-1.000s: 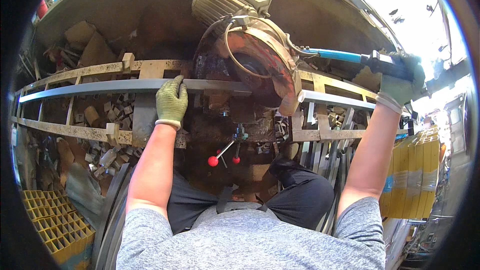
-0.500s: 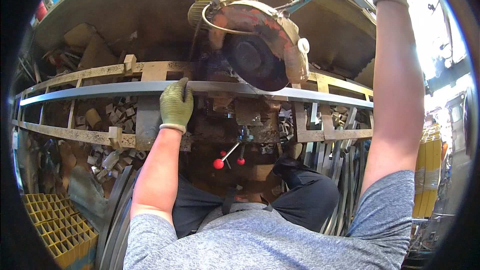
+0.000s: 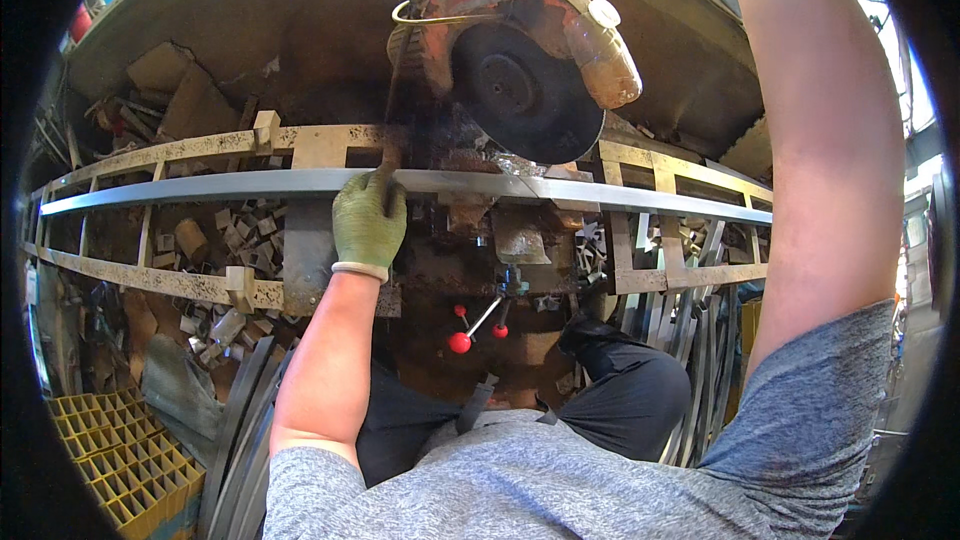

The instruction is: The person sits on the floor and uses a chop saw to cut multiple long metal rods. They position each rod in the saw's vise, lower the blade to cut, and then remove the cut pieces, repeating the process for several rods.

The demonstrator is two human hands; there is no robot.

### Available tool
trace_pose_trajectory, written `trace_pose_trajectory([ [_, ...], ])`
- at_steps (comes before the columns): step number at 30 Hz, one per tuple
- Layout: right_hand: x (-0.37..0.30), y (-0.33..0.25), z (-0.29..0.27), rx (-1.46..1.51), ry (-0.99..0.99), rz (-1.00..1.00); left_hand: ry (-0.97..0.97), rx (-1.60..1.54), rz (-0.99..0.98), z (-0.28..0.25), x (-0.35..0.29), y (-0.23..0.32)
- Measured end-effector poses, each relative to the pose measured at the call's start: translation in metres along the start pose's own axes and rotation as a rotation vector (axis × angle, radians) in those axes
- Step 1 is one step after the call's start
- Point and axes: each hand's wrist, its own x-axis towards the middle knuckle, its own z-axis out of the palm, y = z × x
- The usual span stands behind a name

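My left hand (image 3: 367, 222), in a green glove, is closed over a long grey metal bar (image 3: 200, 184) that lies across a pale slotted frame. A cut-off saw's dark disc (image 3: 530, 90) hangs beyond the bar, to the right of my hand, its lower edge apart from the bar. A faint line crosses the bar below the disc; I cannot tell whether it is cut through. The saw's orange, worn guard (image 3: 437, 45) carries a clouded bottle (image 3: 605, 65) with a white cap. My right arm reaches up past the top edge, hiding its hand.
A lever with red knobs (image 3: 460, 342) stands below the saw, close to my legs. Several short metal offcuts (image 3: 250, 233) lie under the frame (image 3: 215, 287). Yellow square tubes (image 3: 120, 460) are stacked at lower left. Long bars (image 3: 690, 360) lean at right.
The saw's disc has risen off the bar, and the guard has tilted back. My right hand has gone out of view at the top. My left hand shows slightly farther right, still on the bar.
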Motion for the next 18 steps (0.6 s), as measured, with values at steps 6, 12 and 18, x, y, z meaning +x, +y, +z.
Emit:
trace_pose_trajectory([
  [6,-0.068,0.016,0.006,-0.111,0.088,0.021,-0.059,0.027,-0.007,-0.006,0.005,0.005],
  [12,-0.383,-0.046,0.024,0.216,0.381,0.147,-0.267,-0.269,-0.015,-0.034,-0.032,0.080],
  [18,-0.718,-0.092,0.137,0.587,-0.532,1.001,-1.224,0.044,-0.251,-0.032,-0.115,0.159],
])
